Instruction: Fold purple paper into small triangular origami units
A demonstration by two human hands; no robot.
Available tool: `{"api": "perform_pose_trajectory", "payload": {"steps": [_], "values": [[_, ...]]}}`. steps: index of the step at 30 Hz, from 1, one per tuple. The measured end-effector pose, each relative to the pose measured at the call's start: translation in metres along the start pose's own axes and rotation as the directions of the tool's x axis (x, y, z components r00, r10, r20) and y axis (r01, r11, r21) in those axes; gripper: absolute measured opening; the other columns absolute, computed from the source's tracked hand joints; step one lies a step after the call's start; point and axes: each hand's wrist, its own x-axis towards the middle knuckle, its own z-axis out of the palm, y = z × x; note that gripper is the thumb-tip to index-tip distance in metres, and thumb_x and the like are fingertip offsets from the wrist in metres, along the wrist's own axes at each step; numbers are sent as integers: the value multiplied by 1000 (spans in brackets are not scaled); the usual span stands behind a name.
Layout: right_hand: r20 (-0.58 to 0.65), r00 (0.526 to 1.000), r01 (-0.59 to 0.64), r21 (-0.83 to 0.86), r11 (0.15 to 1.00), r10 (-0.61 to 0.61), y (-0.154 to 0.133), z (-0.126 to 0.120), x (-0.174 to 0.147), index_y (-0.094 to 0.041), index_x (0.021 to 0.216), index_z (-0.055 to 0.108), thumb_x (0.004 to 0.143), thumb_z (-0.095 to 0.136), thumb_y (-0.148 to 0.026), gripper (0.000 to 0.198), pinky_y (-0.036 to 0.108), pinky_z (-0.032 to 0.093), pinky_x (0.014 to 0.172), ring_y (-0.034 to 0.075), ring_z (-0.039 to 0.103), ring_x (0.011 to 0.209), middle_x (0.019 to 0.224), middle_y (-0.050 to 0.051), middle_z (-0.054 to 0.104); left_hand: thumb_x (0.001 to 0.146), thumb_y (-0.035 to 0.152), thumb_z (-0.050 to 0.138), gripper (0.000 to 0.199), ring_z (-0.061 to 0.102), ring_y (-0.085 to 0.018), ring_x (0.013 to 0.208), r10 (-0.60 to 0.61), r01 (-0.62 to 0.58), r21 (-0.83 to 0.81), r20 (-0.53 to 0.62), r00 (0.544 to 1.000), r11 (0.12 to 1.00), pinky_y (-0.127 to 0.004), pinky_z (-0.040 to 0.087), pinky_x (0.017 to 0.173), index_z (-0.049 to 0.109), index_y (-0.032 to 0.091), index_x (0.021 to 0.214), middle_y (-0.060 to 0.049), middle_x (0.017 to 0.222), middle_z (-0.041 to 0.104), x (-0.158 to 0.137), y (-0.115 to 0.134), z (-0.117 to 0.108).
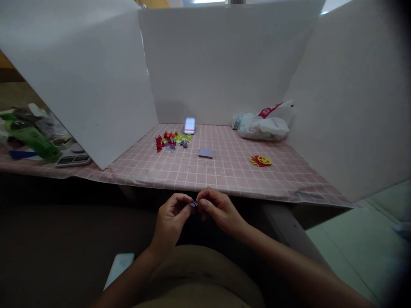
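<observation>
Two hands meet in front of the table [224,173]; the left hand [169,216] pinches a small folded purple paper [193,204] between thumb and fingers; the right hand [222,210], thumb against curled fingers, is at the paper's right end (whether it grips it, I cannot tell); on the table lie a purple stack [206,153], folded pieces [172,144] to its left and yellow and red cutouts [263,161] to its right.

Behind the pad [206,153] I see a phone [189,125]; left, a pile [171,140]; right, cutouts [260,161], a bag [265,129] beyond; before it, probably paper [193,203] between left hand [171,216] and right hand [222,210].
</observation>
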Motion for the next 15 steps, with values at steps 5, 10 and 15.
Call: {"api": "perform_pose_trajectory", "payload": {"steps": [5, 10, 15], "values": [[23, 1000, -7, 23, 1000, 6, 0, -1, 1, -16, 89, 62, 92, 60, -30, 15, 22, 45, 55, 9, 56, 55, 73, 0, 62, 77, 23, 74, 9, 65, -13, 70, -23, 23, -17, -4, 1000, 1000, -22, 54, 66, 68, 18, 83, 1, 76, 70, -2, 2, 1], [16, 1000, 9, 22, 1000, -10, 2, 0, 1, -17, 87, 62, 93, 59, -29, 15, 21, 45, 54, 9, 56, 53, 67, -2, 61, 80, 23, 73, 8, 65, -12, 70, -4, 4, -18, 37, 999, 1000, -22, 53, 67, 67, 18, 83, 1, 75, 70, -2, 0, 0], [-29, 998, 56, -83, 995, -59, 3, 1, 0, -17, 86, 62, 94, 57, -27, 14, 22, 44, 53, 9, 57, 53, 69, -1, 63, 91, 29, 62, 12, 65, -14, 76, 27, -28, 11, 104, 994, 1000, -25, 52, 74, 68, 18, 89, -1, 79, 69, -4, 0, -2]]}}
